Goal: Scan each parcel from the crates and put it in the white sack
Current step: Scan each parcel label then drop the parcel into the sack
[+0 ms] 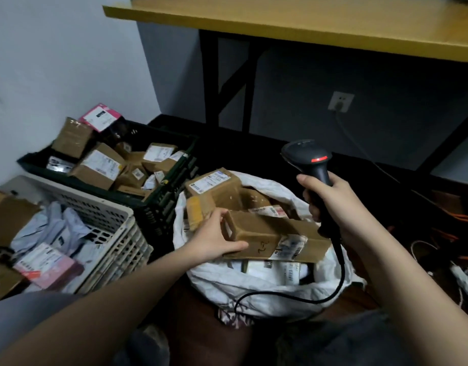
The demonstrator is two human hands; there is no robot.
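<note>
Under a yellow table (333,19), a white sack (254,283) sits on the dark floor beside a green crate (172,186) and a white crate (116,233), both holding parcels. Left hand (214,239) grips a long brown box (270,236) over the sack's mouth. Right hand (333,204) is wrapped around a black scanner (310,159).

2 crates (127,196), 1 white sack (254,283), 1 scanner (310,159), 2 hands (214,239), approx. 20 parcels (267,233)
</note>
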